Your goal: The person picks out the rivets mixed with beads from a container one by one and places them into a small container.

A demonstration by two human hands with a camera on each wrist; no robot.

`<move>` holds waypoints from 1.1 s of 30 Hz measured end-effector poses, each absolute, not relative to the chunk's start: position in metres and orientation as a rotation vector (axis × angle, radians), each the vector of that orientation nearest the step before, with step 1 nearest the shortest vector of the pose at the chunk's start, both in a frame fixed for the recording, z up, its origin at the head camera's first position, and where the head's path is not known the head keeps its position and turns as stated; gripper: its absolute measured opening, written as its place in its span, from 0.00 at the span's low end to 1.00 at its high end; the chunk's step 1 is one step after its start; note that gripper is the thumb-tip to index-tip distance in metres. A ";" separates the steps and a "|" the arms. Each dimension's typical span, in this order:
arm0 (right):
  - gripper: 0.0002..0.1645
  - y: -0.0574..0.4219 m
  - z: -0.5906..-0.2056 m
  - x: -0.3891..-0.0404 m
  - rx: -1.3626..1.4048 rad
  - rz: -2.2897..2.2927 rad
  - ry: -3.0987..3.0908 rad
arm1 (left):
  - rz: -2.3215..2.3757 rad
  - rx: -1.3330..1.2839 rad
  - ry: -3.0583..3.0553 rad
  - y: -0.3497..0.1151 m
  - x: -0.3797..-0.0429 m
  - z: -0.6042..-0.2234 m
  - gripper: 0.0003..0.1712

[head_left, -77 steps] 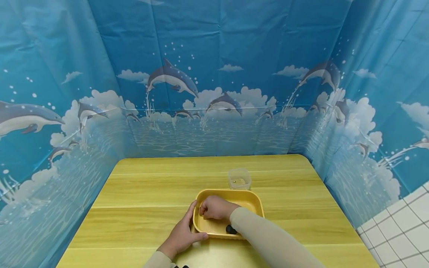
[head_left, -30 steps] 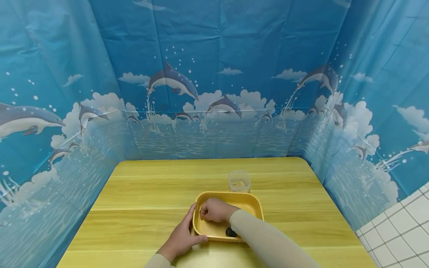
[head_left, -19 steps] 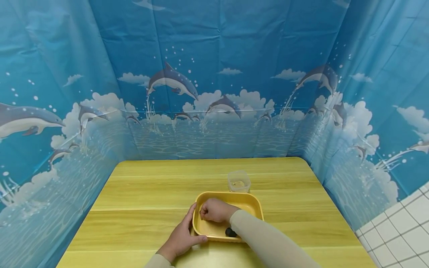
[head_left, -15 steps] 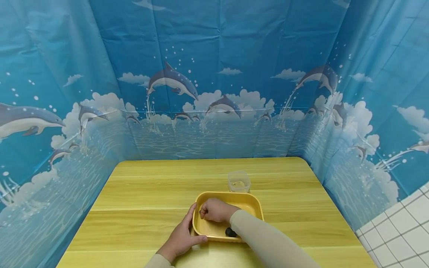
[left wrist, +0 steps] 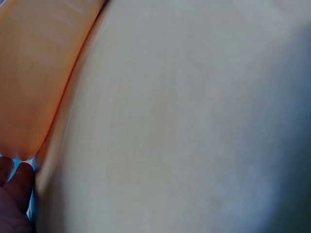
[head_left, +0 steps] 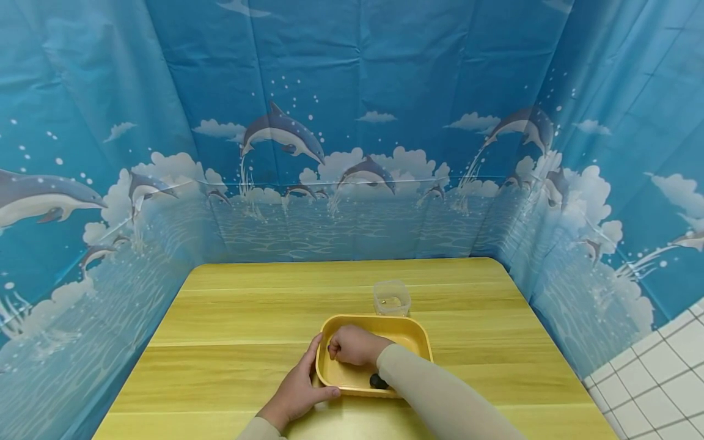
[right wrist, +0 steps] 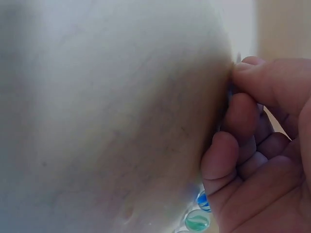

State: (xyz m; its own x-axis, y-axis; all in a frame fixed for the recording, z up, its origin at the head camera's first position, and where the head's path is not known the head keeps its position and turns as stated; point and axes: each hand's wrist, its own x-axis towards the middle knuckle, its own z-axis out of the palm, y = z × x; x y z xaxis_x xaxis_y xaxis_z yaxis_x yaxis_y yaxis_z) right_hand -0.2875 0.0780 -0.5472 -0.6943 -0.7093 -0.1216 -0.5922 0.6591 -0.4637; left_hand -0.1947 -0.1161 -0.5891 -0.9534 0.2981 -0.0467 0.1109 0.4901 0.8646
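A yellow tub stands near the front of the table. My left hand holds its left front corner, fingers along the left side and thumb on the front wall. Inside the tub, my right hand is down at the left end with curled fingers. In the right wrist view, its thumb and index finger pinch a small bluish glassy thing, mostly hidden by the fingertips. Beyond those fingers lie a green-swirled marble and a blue-swirled marble, partly covered by the hand.
Behind the tub sits a clear plastic box with a few small gold-coloured bits in it. The wood-grain table is ringed by a blue dolphin curtain. A black wrist camera shows under the right wrist.
The whole head view has shifted down slightly. Both hands keep their places at the tub; the right fingers barely move, and a small bluish spot now shows at their tips.
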 end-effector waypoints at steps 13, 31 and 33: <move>0.12 0.084 -0.549 -0.290 -0.939 -0.715 2.532 | 1.456 0.356 2.547 -0.116 -0.194 -0.588 0.72; 0.11 0.090 -0.548 -0.291 -0.903 -0.756 2.533 | 1.453 0.353 2.543 -0.115 -0.193 -0.588 0.71; 0.11 0.090 -0.548 -0.291 -0.893 -0.777 2.526 | 1.455 0.353 2.542 -0.115 -0.193 -0.588 0.71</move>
State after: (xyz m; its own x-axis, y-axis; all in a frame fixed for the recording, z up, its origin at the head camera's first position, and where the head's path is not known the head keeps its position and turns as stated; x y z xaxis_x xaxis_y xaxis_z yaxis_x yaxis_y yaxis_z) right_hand -0.2913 0.0902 -0.5483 -0.7399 -0.6580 -0.1399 -0.4657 0.6510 -0.5994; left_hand -0.1933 -0.1150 -0.5881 -0.9534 0.2979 -0.0471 0.1102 0.4896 0.8650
